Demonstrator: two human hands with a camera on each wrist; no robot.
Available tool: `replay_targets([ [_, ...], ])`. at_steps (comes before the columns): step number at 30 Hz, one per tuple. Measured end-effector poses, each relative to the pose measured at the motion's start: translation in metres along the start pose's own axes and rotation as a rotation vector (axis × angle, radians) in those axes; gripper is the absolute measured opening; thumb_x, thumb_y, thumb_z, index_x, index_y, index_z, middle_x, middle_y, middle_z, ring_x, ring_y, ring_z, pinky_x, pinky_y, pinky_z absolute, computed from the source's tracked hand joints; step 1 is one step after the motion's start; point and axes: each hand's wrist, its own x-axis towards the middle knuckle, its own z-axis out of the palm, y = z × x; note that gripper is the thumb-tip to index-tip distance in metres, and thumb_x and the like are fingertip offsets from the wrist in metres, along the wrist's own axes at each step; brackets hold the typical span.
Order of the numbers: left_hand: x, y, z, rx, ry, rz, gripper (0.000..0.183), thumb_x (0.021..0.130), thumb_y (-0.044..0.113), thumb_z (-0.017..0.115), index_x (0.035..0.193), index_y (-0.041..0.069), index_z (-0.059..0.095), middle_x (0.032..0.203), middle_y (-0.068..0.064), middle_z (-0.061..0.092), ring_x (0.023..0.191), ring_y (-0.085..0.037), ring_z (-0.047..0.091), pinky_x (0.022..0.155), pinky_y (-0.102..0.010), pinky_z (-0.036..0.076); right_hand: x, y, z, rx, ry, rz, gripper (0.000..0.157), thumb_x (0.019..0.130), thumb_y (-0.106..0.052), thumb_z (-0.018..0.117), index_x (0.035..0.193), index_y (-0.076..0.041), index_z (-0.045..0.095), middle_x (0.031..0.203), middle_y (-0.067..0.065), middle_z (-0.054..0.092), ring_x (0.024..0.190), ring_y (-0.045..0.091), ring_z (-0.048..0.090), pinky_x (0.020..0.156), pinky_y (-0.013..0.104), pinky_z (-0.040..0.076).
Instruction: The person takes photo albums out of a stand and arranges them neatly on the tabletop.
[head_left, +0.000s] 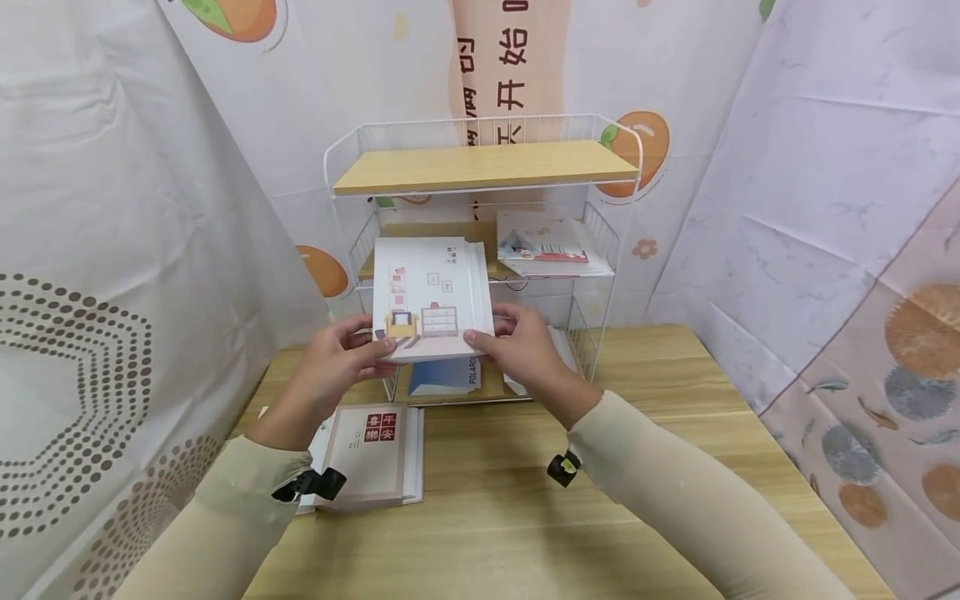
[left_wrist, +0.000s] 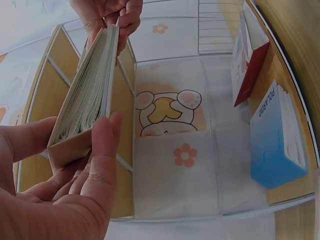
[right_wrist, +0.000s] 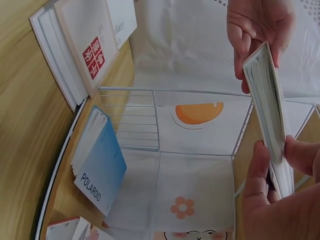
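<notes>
A white photo album (head_left: 431, 287) with a printed yellow armchair and drawers is held up in front of the rack's middle shelf. My left hand (head_left: 337, 358) pinches its near left corner, thumb on the cover. At the near right corner, my right hand (head_left: 528, 346) grips it with the thumb on top and fingers beneath. Both wrist views show the album's page edges, many thin leaves between the covers (left_wrist: 85, 95). Beneath it, partly hidden in the head view, a blue POLAROID album (head_left: 446, 377) lies on the bottom shelf.
The white wire rack has a wooden top board (head_left: 487, 164). On the middle shelf's right side lie several albums (head_left: 551, 242). Another album (head_left: 561, 350) is at the bottom shelf's right. A beige album with red characters (head_left: 367, 458) lies over others on the table's left.
</notes>
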Motion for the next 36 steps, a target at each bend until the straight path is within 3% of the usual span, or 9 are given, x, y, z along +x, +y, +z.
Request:
replay_targets([
  [4, -0.003, -0.003, 0.002, 0.018, -0.001, 0.006, 0.051, 0.09, 0.018, 0.066, 0.134, 0.0, 0.046, 0.117, -0.024, 0.059, 0.087, -0.021, 0.069, 0.08, -0.041, 0.056, -0.004, 0.005, -0.002, -0.028, -0.002, 0.003, 0.059, 0.078, -0.019, 0.079, 0.13, -0.013, 0.051, 0.095, 0.006, 0.071, 0.082, 0.02, 0.07, 0.068, 0.033, 0.058],
  [12, -0.016, -0.011, 0.006, 0.044, 0.015, 0.0, 0.049, 0.089, 0.019, 0.068, 0.132, 0.004, 0.049, 0.118, -0.021, 0.062, 0.09, -0.027, 0.069, 0.078, -0.041, 0.056, -0.013, 0.019, -0.004, -0.013, -0.036, 0.026, 0.063, 0.074, -0.025, 0.082, 0.128, -0.017, 0.05, 0.097, 0.006, 0.071, 0.082, 0.021, 0.07, 0.067, 0.035, 0.058],
  [19, -0.023, -0.02, 0.012, 0.022, 0.009, 0.014, 0.049, 0.088, 0.017, 0.069, 0.132, 0.005, 0.051, 0.119, -0.021, 0.062, 0.095, -0.031, 0.068, 0.079, -0.043, 0.056, -0.023, 0.027, -0.006, 0.008, -0.04, -0.017, 0.057, 0.075, -0.02, 0.081, 0.125, -0.015, 0.052, 0.096, 0.007, 0.071, 0.085, 0.022, 0.068, 0.068, 0.036, 0.058],
  [36, -0.041, -0.034, 0.017, 0.052, 0.037, -0.003, 0.049, 0.086, 0.018, 0.071, 0.13, 0.007, 0.054, 0.114, -0.017, 0.064, 0.089, -0.026, 0.069, 0.075, -0.042, 0.057, -0.047, 0.04, -0.005, 0.009, -0.035, -0.022, 0.054, 0.076, -0.016, 0.08, 0.123, -0.011, 0.052, 0.095, 0.008, 0.07, 0.086, 0.022, 0.066, 0.067, 0.036, 0.058],
])
